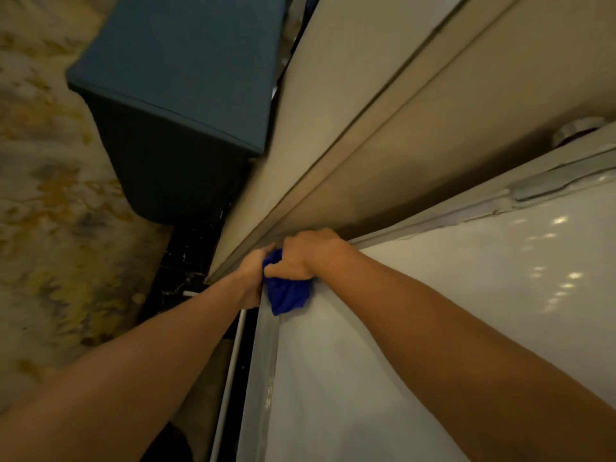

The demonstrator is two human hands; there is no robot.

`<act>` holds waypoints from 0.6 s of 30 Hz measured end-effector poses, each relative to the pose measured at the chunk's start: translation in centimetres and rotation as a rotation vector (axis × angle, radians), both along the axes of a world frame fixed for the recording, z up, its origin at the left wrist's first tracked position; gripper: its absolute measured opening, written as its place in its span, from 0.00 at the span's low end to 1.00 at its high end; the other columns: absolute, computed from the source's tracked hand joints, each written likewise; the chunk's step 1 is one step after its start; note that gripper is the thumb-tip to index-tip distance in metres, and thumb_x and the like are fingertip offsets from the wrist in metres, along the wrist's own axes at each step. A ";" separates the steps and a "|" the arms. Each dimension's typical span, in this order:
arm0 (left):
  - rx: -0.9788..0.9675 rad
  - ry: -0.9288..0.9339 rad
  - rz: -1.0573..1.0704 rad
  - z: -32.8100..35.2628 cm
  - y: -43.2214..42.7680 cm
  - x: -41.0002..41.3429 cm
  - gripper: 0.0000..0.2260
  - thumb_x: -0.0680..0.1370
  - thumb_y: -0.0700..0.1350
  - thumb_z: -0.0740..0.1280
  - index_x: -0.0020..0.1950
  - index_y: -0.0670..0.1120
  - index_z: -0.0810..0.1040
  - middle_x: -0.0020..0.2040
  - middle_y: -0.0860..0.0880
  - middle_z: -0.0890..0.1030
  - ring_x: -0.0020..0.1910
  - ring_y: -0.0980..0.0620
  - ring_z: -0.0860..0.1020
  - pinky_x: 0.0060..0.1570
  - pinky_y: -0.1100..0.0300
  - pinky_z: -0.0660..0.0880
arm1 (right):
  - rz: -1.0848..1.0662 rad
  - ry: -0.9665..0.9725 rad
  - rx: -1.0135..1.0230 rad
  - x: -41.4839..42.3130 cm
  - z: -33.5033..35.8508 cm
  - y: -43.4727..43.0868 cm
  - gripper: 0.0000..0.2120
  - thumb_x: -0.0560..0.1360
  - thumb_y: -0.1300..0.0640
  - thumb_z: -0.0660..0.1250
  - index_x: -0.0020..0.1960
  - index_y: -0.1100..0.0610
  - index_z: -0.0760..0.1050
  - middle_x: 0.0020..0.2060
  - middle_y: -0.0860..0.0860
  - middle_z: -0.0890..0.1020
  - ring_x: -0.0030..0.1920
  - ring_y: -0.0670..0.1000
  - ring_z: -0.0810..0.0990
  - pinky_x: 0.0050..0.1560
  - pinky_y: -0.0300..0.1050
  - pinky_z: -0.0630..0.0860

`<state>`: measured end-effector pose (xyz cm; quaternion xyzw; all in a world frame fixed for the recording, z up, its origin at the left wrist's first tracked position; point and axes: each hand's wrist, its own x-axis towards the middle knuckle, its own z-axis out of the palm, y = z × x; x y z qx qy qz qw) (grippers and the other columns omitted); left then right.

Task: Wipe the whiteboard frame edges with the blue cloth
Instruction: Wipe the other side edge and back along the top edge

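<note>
The whiteboard (416,328) fills the lower right, glossy white with a grey metal frame (263,368) along its left edge and along its top. At the board's top left corner a bunched blue cloth (287,293) hangs against the frame. My right hand (308,255) is clenched on the upper part of the cloth, pressing it at the corner. My left hand (251,275) sits just left of the cloth, fingers curled around the frame's outer edge and touching the cloth. Whether the left hand also grips the cloth is hidden.
A beige wall (383,111) with a vertical groove runs behind the board. A dark blue box-like seat (180,88) stands on patterned carpet (50,195) to the left. A thin white stand pole (230,378) runs beside the frame. A clip (546,185) sits on the top frame.
</note>
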<state>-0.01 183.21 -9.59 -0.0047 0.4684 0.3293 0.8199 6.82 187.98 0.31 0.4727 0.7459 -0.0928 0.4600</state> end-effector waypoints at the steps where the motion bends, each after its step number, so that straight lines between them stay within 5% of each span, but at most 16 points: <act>1: -0.005 0.004 -0.030 -0.3 0.4 0.0 0.19 0.81 0.53 0.57 0.48 0.40 0.78 0.34 0.42 0.82 0.38 0.44 0.77 0.37 0.54 0.75 | 0.017 -0.034 -0.008 -0.3 -0.1 0.2 0.34 0.71 0.28 0.55 0.62 0.53 0.75 0.54 0.54 0.79 0.52 0.57 0.76 0.46 0.49 0.65; 5: 0.037 0.040 -0.152 -0.3 1.7 0.1 0.22 0.82 0.55 0.54 0.65 0.41 0.74 0.57 0.38 0.80 0.54 0.41 0.79 0.48 0.53 0.76 | -0.029 -0.084 -0.078 -0.8 0.4 0.6 0.21 0.74 0.38 0.63 0.56 0.53 0.73 0.46 0.51 0.76 0.43 0.53 0.74 0.43 0.49 0.71; 7: 0.039 0.047 -0.186 0.1 1.9 0.4 0.21 0.82 0.54 0.55 0.60 0.39 0.76 0.53 0.39 0.81 0.48 0.44 0.80 0.43 0.54 0.78 | -0.098 -0.088 -0.088 -0.7 1.3 1.2 0.13 0.76 0.46 0.64 0.52 0.56 0.74 0.45 0.54 0.78 0.40 0.53 0.76 0.45 0.50 0.77; 10: 0.135 0.092 -0.345 -0.2 1.9 0.6 0.22 0.81 0.55 0.57 0.58 0.38 0.78 0.57 0.37 0.80 0.54 0.39 0.79 0.59 0.47 0.76 | -0.157 -0.129 -0.089 -0.6 4.7 1.6 0.10 0.76 0.51 0.65 0.46 0.58 0.74 0.36 0.54 0.75 0.35 0.52 0.74 0.42 0.49 0.77; 14: 0.262 0.439 -0.606 -1.6 2.5 0.2 0.12 0.79 0.45 0.61 0.52 0.36 0.78 0.59 0.33 0.78 0.53 0.41 0.76 0.61 0.43 0.73 | -0.172 -0.159 -0.017 -0.1 10.2 1.0 0.11 0.77 0.50 0.67 0.46 0.58 0.73 0.36 0.52 0.74 0.33 0.51 0.72 0.29 0.45 0.67; 18: 0.517 0.598 -0.860 1.7 4.5 2.0 0.19 0.81 0.51 0.57 0.65 0.41 0.74 0.64 0.38 0.76 0.60 0.40 0.75 0.58 0.51 0.71 | -0.135 -0.149 0.188 0.8 16.0 -1.4 0.10 0.78 0.53 0.65 0.58 0.55 0.75 0.49 0.52 0.77 0.46 0.53 0.75 0.45 0.51 0.73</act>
